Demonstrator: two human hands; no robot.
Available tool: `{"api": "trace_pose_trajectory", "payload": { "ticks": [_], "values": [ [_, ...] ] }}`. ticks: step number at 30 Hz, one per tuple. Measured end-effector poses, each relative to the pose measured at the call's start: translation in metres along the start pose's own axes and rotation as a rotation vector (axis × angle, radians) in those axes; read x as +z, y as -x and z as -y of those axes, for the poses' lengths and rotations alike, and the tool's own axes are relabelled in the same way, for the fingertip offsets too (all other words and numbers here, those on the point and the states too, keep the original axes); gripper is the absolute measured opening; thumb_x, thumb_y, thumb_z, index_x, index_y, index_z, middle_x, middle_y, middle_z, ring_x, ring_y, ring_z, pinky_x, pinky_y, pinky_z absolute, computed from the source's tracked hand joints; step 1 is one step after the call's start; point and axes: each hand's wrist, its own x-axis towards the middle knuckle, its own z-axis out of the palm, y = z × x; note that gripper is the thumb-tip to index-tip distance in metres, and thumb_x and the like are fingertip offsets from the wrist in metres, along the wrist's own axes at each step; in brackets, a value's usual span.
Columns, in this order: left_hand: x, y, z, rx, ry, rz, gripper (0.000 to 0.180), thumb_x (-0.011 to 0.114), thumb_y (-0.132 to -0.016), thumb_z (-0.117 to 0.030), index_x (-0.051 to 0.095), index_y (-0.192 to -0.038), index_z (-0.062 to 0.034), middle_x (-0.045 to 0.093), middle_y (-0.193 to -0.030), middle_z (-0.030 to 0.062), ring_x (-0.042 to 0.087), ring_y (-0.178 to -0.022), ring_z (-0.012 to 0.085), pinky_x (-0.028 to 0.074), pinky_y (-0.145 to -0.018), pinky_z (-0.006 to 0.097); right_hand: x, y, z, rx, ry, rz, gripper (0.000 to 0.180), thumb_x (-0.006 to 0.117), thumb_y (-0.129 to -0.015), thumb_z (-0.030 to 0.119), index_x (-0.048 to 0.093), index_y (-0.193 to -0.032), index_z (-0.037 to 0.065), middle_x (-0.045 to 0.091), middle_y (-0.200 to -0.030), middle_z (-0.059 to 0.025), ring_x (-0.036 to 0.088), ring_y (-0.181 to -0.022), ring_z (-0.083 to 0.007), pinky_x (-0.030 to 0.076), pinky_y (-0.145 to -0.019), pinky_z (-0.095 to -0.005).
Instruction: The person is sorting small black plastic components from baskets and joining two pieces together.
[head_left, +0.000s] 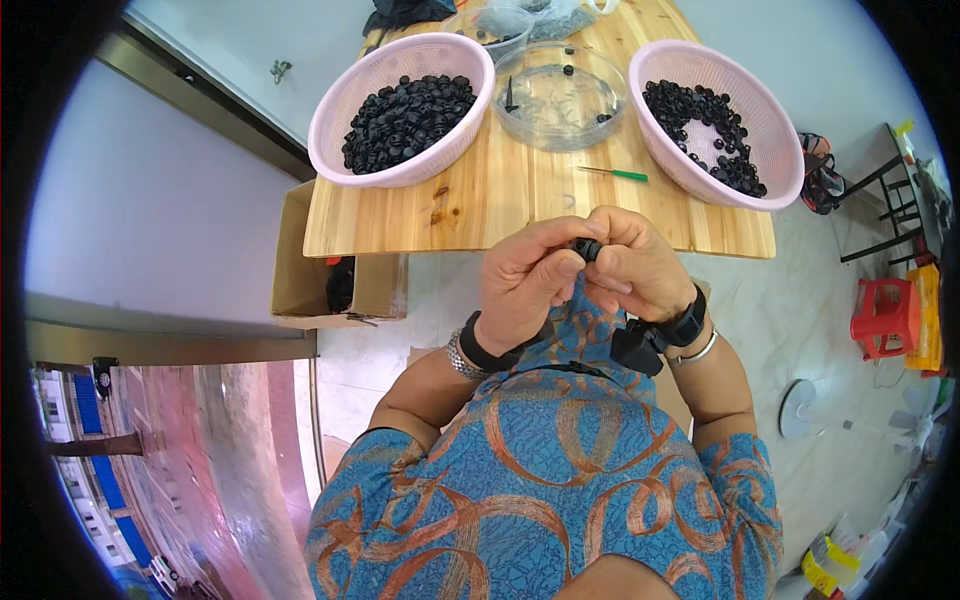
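Observation:
My left hand (522, 285) and my right hand (648, 268) meet just off the near edge of the wooden table (530, 220). Between their fingertips they pinch a small round black part (586, 249), which looks like a ribbed plastic cap; the fingers cover much of it. Beyond my hands, a thin pick with a green handle (628, 175) lies on the tabletop. Heaped with similar black pieces is the left pink basket (350, 95). Fewer of them, spread around a bare patch of its bottom, fill the right pink basket (765, 140).
Between the baskets stands a clear round tub (555, 130) with a few black pieces in it. Behind it are another clear tub (515, 25) and plastic bags. A cardboard box (385, 285) is under the table's left side; a red stool (883, 315) stands at right.

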Motion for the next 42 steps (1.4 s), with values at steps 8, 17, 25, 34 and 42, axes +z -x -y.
{"api": "trace_pose_trajectory", "payload": {
  "ticks": [8,17,25,34,42],
  "values": [
    [0.001,-0.005,0.001,0.038,0.002,-0.142,0.026,0.055,-0.088,-0.013,0.054,-0.110,0.0023,0.055,-0.075,0.0010,0.046,-0.058,0.0031,0.038,-0.050,0.015,0.006,-0.008,0.002,-0.059,0.102,-0.029,0.018,0.059,-0.085,0.011,0.054,-0.096,-0.002,0.059,-0.074,-0.0074,0.056,-0.060,-0.0112,0.047,-0.054,-0.0193],
    [-0.015,-0.005,-0.020,-0.186,-0.212,-0.085,0.023,0.055,-0.087,-0.009,0.056,-0.106,0.0035,0.060,-0.078,0.0056,0.055,-0.065,0.0073,0.045,-0.057,0.018,0.021,-0.003,0.023,-0.623,1.550,-0.115,0.025,0.067,-0.072,0.000,0.062,-0.096,0.000,0.061,-0.088,-0.0098,0.058,-0.076,-0.0186,0.047,-0.064,-0.0267],
    [-0.007,-0.005,-0.028,-0.283,-0.018,-0.064,0.024,0.057,-0.085,-0.004,0.056,-0.108,0.0030,0.060,-0.090,0.0068,0.058,-0.073,0.0084,0.048,-0.065,0.019,0.024,0.005,0.020,-0.590,1.438,-0.165,0.023,0.066,-0.072,0.000,0.060,-0.094,-0.001,0.061,-0.086,-0.0115,0.061,-0.073,-0.0231,0.050,-0.063,-0.0279],
    [-0.003,-0.007,-0.027,0.024,-0.733,0.010,0.021,0.056,-0.086,-0.004,0.056,-0.105,0.0033,0.061,-0.085,0.0065,0.059,-0.074,0.0107,0.049,-0.063,0.022,0.026,0.011,0.016,-0.784,1.824,-0.216,0.022,0.064,-0.072,-0.003,0.056,-0.092,0.000,0.058,-0.085,-0.0142,0.059,-0.074,-0.0295,0.049,-0.064,-0.0303],
    [-0.001,-0.009,-0.027,-0.354,-0.126,-0.034,0.018,0.055,-0.087,-0.007,0.055,-0.102,0.0028,0.061,-0.082,0.0064,0.058,-0.071,0.0098,0.049,-0.063,0.022,0.015,0.019,0.017,-0.317,1.090,-0.266,0.015,0.063,-0.079,0.000,0.056,-0.093,-0.003,0.060,-0.088,-0.0061,0.058,-0.074,-0.0074,0.047,-0.062,-0.0200]
  ]
}}
